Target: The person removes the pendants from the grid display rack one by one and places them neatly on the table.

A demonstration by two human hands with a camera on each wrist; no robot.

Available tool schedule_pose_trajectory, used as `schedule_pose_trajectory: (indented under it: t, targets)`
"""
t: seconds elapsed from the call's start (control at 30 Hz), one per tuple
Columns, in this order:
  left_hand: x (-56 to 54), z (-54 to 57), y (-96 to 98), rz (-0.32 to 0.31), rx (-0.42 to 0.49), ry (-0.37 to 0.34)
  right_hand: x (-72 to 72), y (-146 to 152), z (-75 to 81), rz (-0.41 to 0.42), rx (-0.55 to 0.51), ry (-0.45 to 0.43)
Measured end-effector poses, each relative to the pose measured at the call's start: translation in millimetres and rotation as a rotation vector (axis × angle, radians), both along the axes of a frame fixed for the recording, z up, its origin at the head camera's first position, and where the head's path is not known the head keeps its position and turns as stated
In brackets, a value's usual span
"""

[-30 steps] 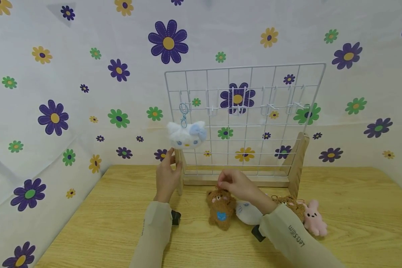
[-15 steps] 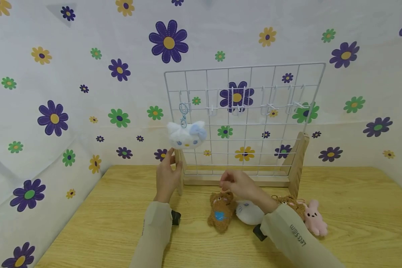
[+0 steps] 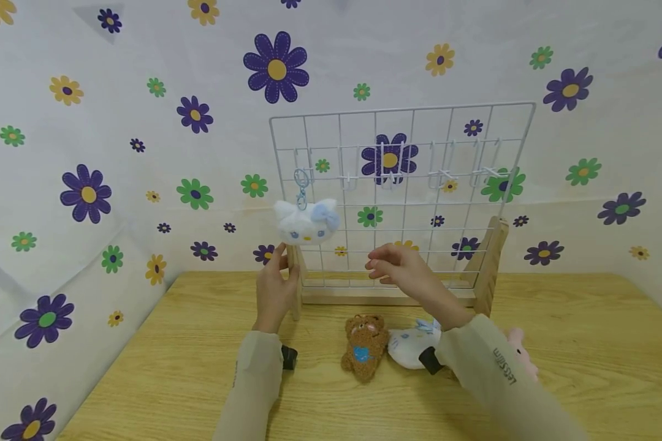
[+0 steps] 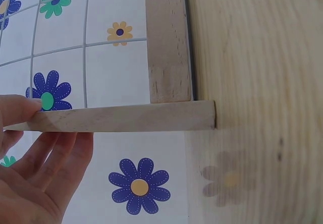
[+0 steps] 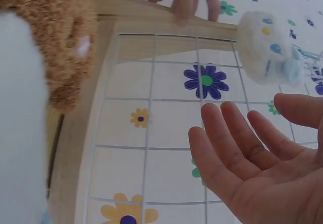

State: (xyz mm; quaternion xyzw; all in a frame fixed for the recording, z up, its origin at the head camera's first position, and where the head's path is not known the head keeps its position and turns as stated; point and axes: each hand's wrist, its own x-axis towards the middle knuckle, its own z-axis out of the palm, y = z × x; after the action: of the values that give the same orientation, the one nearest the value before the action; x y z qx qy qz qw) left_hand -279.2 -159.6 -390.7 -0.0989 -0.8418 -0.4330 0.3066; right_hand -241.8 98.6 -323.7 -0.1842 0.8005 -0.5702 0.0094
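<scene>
My left hand (image 3: 276, 288) grips the left wooden post (image 4: 126, 118) of a white wire grid rack (image 3: 394, 205), thumb on one side and fingers on the other. Above it hangs a white cat-head plush keychain (image 3: 307, 223) with a blue bow, on a hook of the grid. My right hand (image 3: 405, 269) is held up before the lower grid, fingers loosely spread and holding nothing, as the right wrist view shows. Below it on the table lie a brown bear plush (image 3: 364, 349) with a blue patch and a second white cat-head plush (image 3: 408, 349), partly covered by the right wrist.
Several white hooks, such as one hook (image 3: 390, 177), hang along the grid's upper part. A pink plush (image 3: 521, 352) on the wooden table (image 3: 171, 367) is half hidden by my right sleeve. A flower-print cloth (image 3: 143, 245) stands behind the rack.
My right hand has let go of the bear plush's ring and risen toward the grid; the bear stays on the table, slightly turned. The left hand keeps its hold on the post.
</scene>
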Motion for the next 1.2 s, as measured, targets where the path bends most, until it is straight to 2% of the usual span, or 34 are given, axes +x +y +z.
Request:
schedule_pose_trajectory:
  t: [0.3,0.6,0.87,1.2]
  targets:
    - [-1.6,2.7,1.2,-0.002,0.009,-0.03,-5.9,1,17.7,-0.028,-0.106,-0.078]
    - [0.0,4.6,2.5,-0.008,0.01,-0.022,-5.0,-3,30.1,-0.033,-0.186,-0.093]
    - [0.9,1.9,2.1,-0.001,0.006,-0.056,-4.0,-9,32.9,-0.055,-0.237,-0.077]
    - [0.9,3.1,-0.6,-0.012,0.017,-0.024,-3.4,-18,43.9,-0.029,-0.296,-0.022]
